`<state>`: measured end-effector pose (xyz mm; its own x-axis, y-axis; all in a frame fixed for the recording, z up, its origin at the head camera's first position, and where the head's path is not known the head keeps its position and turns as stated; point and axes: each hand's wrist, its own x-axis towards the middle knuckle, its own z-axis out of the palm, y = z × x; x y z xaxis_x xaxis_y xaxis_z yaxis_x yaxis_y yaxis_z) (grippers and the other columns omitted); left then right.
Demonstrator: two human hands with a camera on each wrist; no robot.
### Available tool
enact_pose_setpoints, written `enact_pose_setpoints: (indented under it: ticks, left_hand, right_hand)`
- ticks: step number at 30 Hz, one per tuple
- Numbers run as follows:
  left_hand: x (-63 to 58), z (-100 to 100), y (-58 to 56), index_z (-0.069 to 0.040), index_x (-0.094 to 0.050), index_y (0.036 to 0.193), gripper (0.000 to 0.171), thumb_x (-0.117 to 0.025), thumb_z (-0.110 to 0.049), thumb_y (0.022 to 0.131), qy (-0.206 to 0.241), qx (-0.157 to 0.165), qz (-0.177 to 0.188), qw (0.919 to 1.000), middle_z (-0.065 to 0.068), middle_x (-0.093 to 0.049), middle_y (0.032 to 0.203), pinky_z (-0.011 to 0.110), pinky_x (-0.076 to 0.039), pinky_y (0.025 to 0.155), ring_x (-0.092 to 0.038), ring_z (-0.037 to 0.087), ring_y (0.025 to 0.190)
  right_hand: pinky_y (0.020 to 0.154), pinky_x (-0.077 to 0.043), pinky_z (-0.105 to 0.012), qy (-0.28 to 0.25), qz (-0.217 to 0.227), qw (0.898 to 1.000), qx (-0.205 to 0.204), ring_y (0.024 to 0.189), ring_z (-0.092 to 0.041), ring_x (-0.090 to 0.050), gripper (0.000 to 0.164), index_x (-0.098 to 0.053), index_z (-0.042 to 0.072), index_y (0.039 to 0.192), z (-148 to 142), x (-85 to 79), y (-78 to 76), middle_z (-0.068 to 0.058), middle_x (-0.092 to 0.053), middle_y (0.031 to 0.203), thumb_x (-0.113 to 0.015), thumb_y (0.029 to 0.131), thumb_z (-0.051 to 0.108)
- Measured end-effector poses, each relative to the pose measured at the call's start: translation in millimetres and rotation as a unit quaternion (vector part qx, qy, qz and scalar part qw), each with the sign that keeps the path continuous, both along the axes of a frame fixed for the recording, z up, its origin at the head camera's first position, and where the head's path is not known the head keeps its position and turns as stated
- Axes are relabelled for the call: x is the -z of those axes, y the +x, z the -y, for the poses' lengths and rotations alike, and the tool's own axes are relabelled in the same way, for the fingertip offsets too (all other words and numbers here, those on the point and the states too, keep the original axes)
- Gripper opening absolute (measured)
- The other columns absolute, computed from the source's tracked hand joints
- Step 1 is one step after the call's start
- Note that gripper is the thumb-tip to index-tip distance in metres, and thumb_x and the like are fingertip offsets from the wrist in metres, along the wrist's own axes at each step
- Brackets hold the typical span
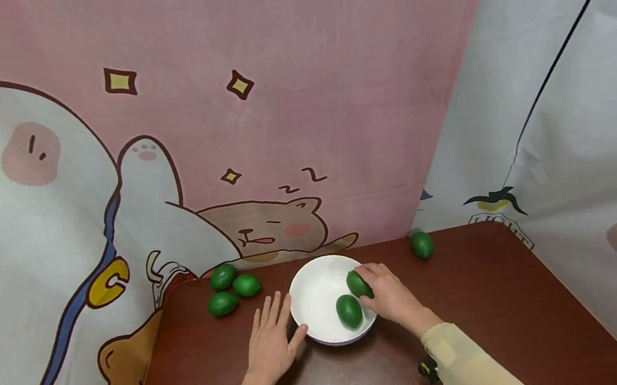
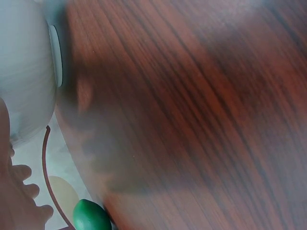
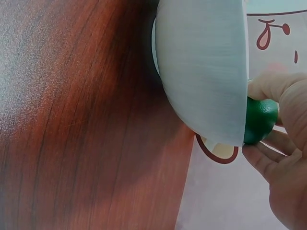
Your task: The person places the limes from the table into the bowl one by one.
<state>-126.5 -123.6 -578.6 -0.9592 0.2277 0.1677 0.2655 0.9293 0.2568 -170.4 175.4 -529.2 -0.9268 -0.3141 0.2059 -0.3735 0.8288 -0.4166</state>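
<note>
A white bowl (image 1: 316,298) stands on the brown table with one green lime (image 1: 349,312) lying in it. My right hand (image 1: 389,290) grips a second lime (image 1: 359,284) at the bowl's right rim; in the right wrist view the thumb and fingers are around this lime (image 3: 260,120), partly behind the bowl wall (image 3: 206,72). With fingers spread, my left hand (image 1: 270,341) is at the bowl's left side, its thumb near the rim. The left wrist view shows part of the left hand (image 2: 21,191) beside the bowl (image 2: 26,67).
Three limes (image 1: 222,303) lie together at the table's back left. Another lime (image 1: 422,244) sits near the back edge, right of the bowl. A printed cloth (image 1: 368,117) hangs behind the table (image 1: 485,312). The right sleeve has a dark wrist device (image 1: 428,369).
</note>
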Motion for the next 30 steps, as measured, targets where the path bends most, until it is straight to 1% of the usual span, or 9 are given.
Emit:
enact_pose_setpoints:
  ticks: [7,12,15,20,27,30]
  left_hand:
    - [0.3,0,-0.1,-0.017,-0.037,0.162,0.079,-0.053,-0.062,0.100,0.001,-0.001,-0.006,1.0000,0.014,-0.034,0.166,0.059,-0.023,0.123,-0.026,0.035,0.156]
    - [1.8,1,-0.4,-0.017,-0.037,0.162,0.079,-0.052,-0.063,0.100,0.000,0.000,-0.006,1.0000,0.013,-0.034,0.167,0.060,-0.023,0.123,-0.026,0.035,0.156]
    - [1.5,1,-0.6,-0.018,-0.037,0.162,0.079,-0.051,-0.065,0.100,0.000,0.001,-0.004,1.0000,0.014,-0.034,0.166,0.059,-0.023,0.123,-0.027,0.036,0.155]
    - [1.5,1,-0.9,-0.018,-0.037,0.162,0.079,-0.048,-0.066,0.101,-0.002,0.003,-0.004,1.0000,0.014,-0.035,0.166,0.059,-0.023,0.123,-0.028,0.036,0.155]
    - [2.3,1,-0.3,-0.017,-0.037,0.162,0.079,-0.050,-0.065,0.101,-0.003,0.002,-0.012,0.9999,0.014,-0.035,0.166,0.059,-0.024,0.123,-0.028,0.036,0.155]
    - [2.8,0,-0.4,-0.017,-0.038,0.161,0.078,-0.052,-0.063,0.100,-0.003,0.002,-0.015,0.9999,0.014,-0.036,0.165,0.060,-0.025,0.122,-0.029,0.036,0.155]
  right_hand:
    - [0.096,-0.056,-0.047,0.013,-0.009,1.000,-0.002,0.119,-0.031,-0.058,0.061,-0.063,0.001,0.136,3,0.2,-0.2,-0.017,-0.062,0.133,-0.087,0.082,0.017]
    - [0.095,-0.056,-0.044,0.022,-0.018,1.000,-0.005,0.116,-0.030,-0.058,0.060,-0.064,0.000,0.135,4,1.2,-0.1,-0.017,-0.063,0.132,-0.087,0.081,0.016]
    - [0.094,-0.056,-0.043,0.027,-0.032,0.999,-0.011,0.114,-0.030,-0.059,0.060,-0.065,-0.001,0.134,4,2.1,-0.6,-0.018,-0.064,0.130,-0.086,0.080,0.014]
    - [0.095,-0.056,-0.044,0.042,-0.058,0.997,-0.029,0.113,-0.033,-0.060,0.060,-0.066,-0.004,0.132,6,4.1,-1.8,-0.019,-0.065,0.128,-0.086,0.078,0.012]
    - [0.098,-0.054,-0.044,0.069,-0.057,0.995,-0.046,0.112,-0.034,-0.059,0.057,-0.065,-0.004,0.131,10,6.3,-3.8,-0.020,-0.064,0.128,-0.084,0.079,0.010]
    - [0.098,-0.053,-0.045,0.083,-0.066,0.993,-0.047,0.110,-0.034,-0.059,0.057,-0.065,-0.003,0.130,11,7.7,-4.4,-0.020,-0.064,0.127,-0.085,0.079,0.011]
